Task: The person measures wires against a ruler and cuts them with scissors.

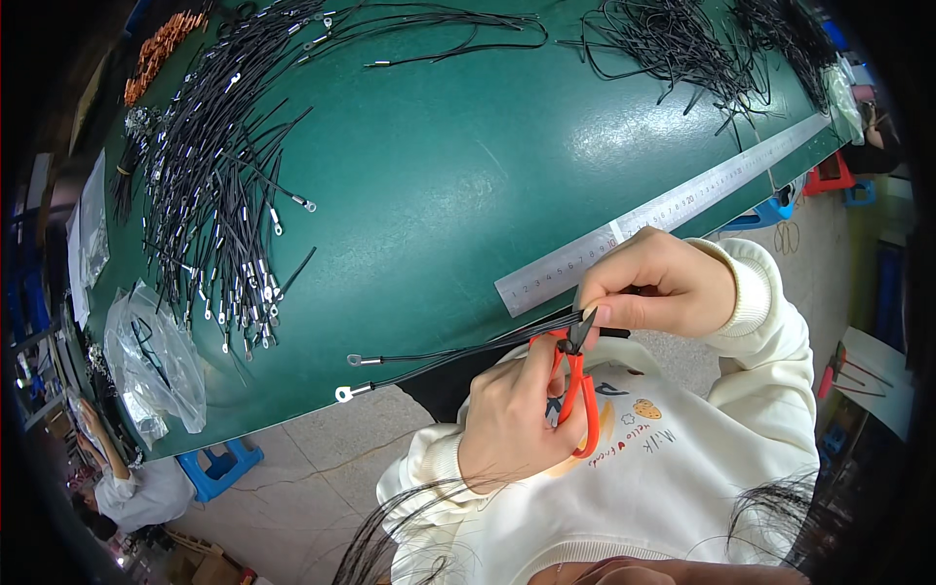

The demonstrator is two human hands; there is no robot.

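With fingers of the right hand (675,289) pinching black cables (531,332), apparently to steady them near the blades (582,333), and those of the left hand (515,419) curled around orange-handled scissors (576,369).

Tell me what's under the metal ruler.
Green tabletop shows along both edges of the metal ruler; whatever lies directly beneath is covered. The right hand hides part of the ruler's near edge.

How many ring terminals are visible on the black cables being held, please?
2, at the left ends of the black cables: the upper ring terminal and, further left, the lower ring terminal. Others may be hidden by the right hand.
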